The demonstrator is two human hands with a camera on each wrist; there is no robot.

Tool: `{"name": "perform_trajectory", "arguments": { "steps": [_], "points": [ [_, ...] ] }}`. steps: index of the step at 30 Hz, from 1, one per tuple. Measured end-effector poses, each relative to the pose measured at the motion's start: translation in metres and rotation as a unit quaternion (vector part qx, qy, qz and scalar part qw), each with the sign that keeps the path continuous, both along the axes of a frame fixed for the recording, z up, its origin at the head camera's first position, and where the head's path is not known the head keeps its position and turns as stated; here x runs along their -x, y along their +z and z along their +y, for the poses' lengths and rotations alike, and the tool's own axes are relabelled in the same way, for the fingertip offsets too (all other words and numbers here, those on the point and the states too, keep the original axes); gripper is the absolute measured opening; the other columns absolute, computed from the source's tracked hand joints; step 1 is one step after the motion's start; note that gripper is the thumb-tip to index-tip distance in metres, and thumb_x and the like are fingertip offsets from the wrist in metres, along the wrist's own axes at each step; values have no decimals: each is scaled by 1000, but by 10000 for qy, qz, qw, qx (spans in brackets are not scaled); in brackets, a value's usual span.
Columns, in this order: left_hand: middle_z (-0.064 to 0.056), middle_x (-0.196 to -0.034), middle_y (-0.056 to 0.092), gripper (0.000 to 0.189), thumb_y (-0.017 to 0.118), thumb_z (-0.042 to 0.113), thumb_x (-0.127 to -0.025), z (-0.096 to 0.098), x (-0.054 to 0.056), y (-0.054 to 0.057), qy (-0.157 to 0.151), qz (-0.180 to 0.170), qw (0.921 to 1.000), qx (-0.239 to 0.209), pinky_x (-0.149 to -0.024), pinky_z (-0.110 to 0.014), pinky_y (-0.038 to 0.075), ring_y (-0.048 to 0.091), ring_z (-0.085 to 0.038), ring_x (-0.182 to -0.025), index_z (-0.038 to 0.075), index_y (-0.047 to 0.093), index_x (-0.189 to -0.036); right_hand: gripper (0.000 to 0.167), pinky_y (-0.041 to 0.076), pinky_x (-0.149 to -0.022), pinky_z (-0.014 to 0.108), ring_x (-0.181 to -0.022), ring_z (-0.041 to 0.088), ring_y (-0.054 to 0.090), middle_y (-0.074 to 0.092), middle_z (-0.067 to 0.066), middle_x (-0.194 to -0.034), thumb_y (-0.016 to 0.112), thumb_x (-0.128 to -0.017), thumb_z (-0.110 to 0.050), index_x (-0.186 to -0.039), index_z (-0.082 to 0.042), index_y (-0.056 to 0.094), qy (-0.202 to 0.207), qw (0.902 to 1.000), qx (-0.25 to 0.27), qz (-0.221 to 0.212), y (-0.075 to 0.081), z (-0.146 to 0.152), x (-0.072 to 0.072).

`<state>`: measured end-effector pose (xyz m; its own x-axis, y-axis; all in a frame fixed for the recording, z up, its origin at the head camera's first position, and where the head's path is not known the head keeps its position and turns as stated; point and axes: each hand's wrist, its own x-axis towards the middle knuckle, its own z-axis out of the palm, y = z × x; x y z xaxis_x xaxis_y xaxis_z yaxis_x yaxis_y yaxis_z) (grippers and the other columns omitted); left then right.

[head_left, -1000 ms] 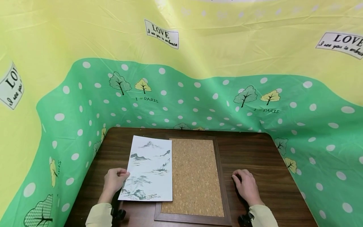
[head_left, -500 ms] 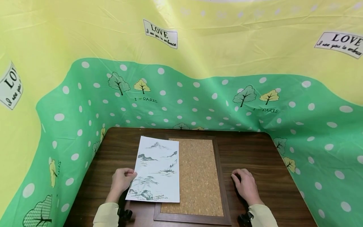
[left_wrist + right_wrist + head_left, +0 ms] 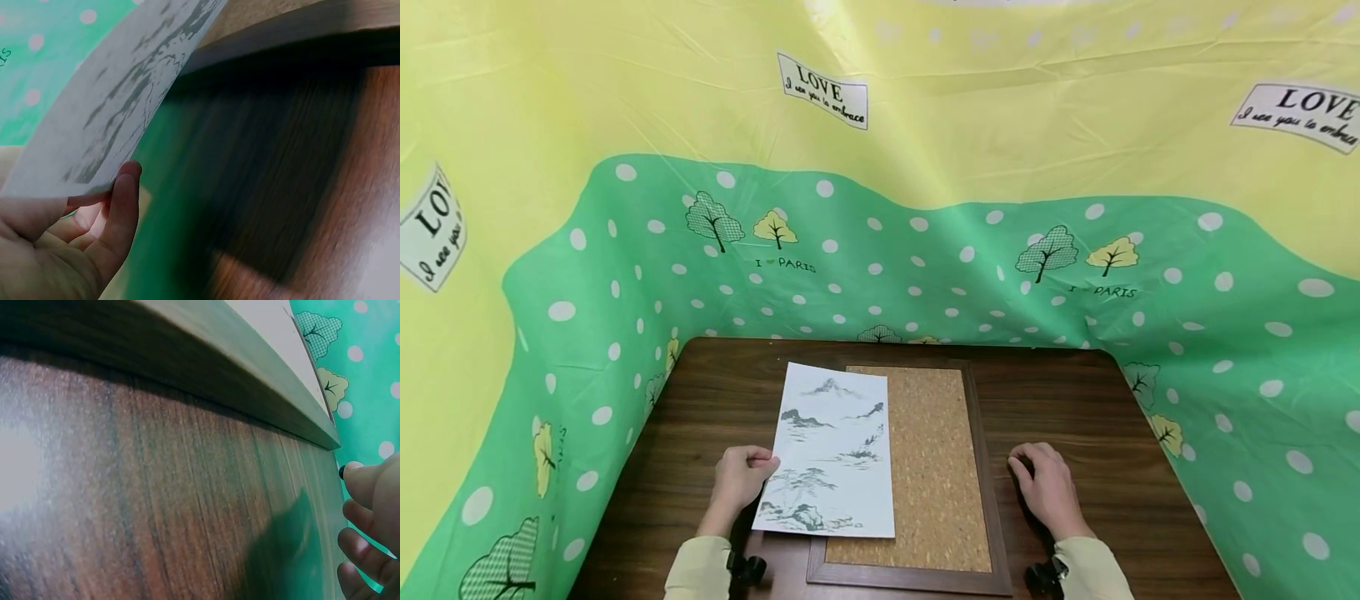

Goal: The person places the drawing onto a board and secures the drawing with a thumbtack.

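My left hand (image 3: 743,482) pinches the left edge of a sheet of paper with an ink landscape painting (image 3: 831,450), printed with mountains and trees. Thumb and fingertips meet at the paper's edge in the left wrist view, where the sheet (image 3: 119,94) tilts up from the hand. The sheet overlaps the left part of a cork board (image 3: 936,475) in a dark wooden frame. My right hand (image 3: 1047,483) rests on the table right of the board, fingers loosely curled. A small black thing (image 3: 342,472) shows at its thumb tip in the right wrist view; I cannot tell what it is.
The dark wood-grain table (image 3: 1120,467) carries the framed board at its middle. Around the back and sides hangs a green and yellow curtain (image 3: 880,250) with dots, trees and lettering. The board's frame (image 3: 250,375) stands raised above the tabletop.
My left hand has moved right with the painting, so the sheet covers more of the cork board. My right hand has stayed almost still.
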<state>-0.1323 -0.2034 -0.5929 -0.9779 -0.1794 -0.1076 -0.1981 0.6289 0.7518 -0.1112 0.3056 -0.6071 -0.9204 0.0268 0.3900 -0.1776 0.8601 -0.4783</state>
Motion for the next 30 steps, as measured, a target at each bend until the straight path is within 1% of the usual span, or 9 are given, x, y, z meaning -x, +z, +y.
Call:
{"name": "perform_trajectory", "arguments": {
  "steps": [3, 7, 12, 22, 25, 30],
  "points": [
    [-2, -81, 75, 13, 82, 18, -91, 4, -1, 0, 21, -3, 10000, -64, -67, -36, 54, 67, -14, -73, 5, 80, -91, 7, 52, -81, 58, -97, 38, 65, 69, 12, -99, 79, -92, -5, -96, -9, 75, 1, 10000, 1, 2, 0, -1, 0],
    [-1, -81, 75, 13, 82, 18, -90, 9, -1, -4, 27, -25, 9999, -137, -68, -35, 55, 67, -13, -73, 6, 80, -91, 8, 52, -81, 58, -96, 38, 65, 69, 12, -98, 80, -91, -4, -95, -9, 75, 29, 10000, -1, 38, 0, -2, 0],
    [-1, -81, 76, 12, 82, 17, -90, 13, -2, -7, -73, 17, 9997, -237, -68, -36, 56, 68, -13, -73, 6, 80, -90, 9, 52, -81, 58, -95, 38, 65, 69, 12, -97, 80, -91, -3, -95, -9, 74, 49, 10000, 3, 56, -2, -2, 3],
    [-1, -79, 75, 11, 83, 15, -89, 24, -5, -11, -135, 66, 9990, -424, -66, -33, 55, 67, -12, -71, 5, 80, -88, 7, 53, -83, 59, -97, 38, 66, 69, 11, -100, 79, -93, -6, -96, -11, 75, 94, 9999, 31, -102, -1, -3, 3],
    [-1, -79, 75, 11, 83, 15, -88, 27, -6, -13, -141, 89, 9989, -428, -66, -34, 55, 67, -12, -71, 5, 79, -88, 6, 53, -84, 59, -98, 38, 66, 69, 11, -100, 79, -93, -6, -97, -10, 75, 108, 9998, 45, -152, -1, -3, 3],
    [-2, -79, 75, 12, 84, 16, -89, 31, -7, -13, -163, 86, 9990, -419, -65, -34, 55, 67, -12, -70, 5, 80, -89, 6, 53, -84, 59, -99, 39, 65, 69, 12, -101, 79, -93, -6, -97, -9, 75, 107, 9998, 55, -181, -2, -4, 3]
  ]
}}
